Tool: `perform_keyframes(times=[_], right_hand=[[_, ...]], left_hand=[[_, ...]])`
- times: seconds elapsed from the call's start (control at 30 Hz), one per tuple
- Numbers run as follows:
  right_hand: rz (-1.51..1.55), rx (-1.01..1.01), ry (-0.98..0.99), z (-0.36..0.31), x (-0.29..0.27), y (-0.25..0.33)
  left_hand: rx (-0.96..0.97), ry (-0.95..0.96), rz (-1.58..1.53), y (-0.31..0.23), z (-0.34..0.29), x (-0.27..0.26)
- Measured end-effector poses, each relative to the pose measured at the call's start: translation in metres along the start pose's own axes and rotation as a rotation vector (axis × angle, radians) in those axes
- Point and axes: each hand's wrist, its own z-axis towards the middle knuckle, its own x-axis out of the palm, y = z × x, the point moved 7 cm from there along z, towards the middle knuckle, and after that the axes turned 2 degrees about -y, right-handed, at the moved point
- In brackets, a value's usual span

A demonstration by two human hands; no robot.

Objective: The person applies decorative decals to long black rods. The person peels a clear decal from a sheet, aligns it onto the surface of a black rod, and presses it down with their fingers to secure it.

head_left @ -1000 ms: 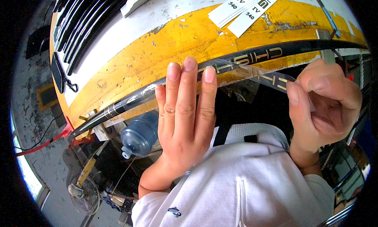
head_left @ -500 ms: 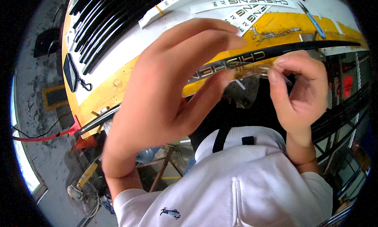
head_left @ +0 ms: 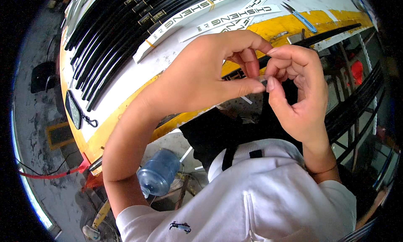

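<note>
My left hand (head_left: 226,68) and my right hand (head_left: 300,84) meet above the table's near edge, their fingertips almost touching. A small piece of clear film (head_left: 262,78) shows between them. Thumb and bent fingers of my right hand pinch it. The left thumb and fingers close in at its other side, though the fingers partly hide their grip. Behind and below the hands lies a long, slim black strip (head_left: 336,35) with gold lettering, running along the yellow table edge. My left hand covers much of its middle.
Several black strips (head_left: 98,63) lie side by side at the table's far left. White printed strips (head_left: 184,21) and a blue-handled pointed tool (head_left: 304,21) lie beyond my hands. A black tag with a clip (head_left: 74,109) sits at the left edge. Below stands a blue water bottle (head_left: 159,172).
My left hand has moved right to meet the right hand, its fingers closing toward the film. The film span between the hands looks shorter. The whole view has shifted.
</note>
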Motion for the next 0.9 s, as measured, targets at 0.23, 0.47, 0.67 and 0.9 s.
perform_keyframes(times=[0.23, 0.47, 0.67, 0.9], right_hand=[[0.118, 0.012, -0.127, -0.002, -0.001, 0.0], [-0.627, -0.095, -0.317, 0.032, -0.07, -0.021], [-1.049, 0.145, 0.085, 0.082, -0.099, -0.13], [-0.849, 0.551, 0.273, 0.11, -0.108, -0.147]], left_hand=[[-0.111, -0.073, -0.158, 0.013, -0.002, 0.003], [-0.004, -0.063, -0.01, 0.005, -0.002, -0.003], [0.042, -0.069, -0.107, 0.013, -0.002, -0.011], [-0.044, -0.024, -0.239, 0.022, -0.003, -0.012]])
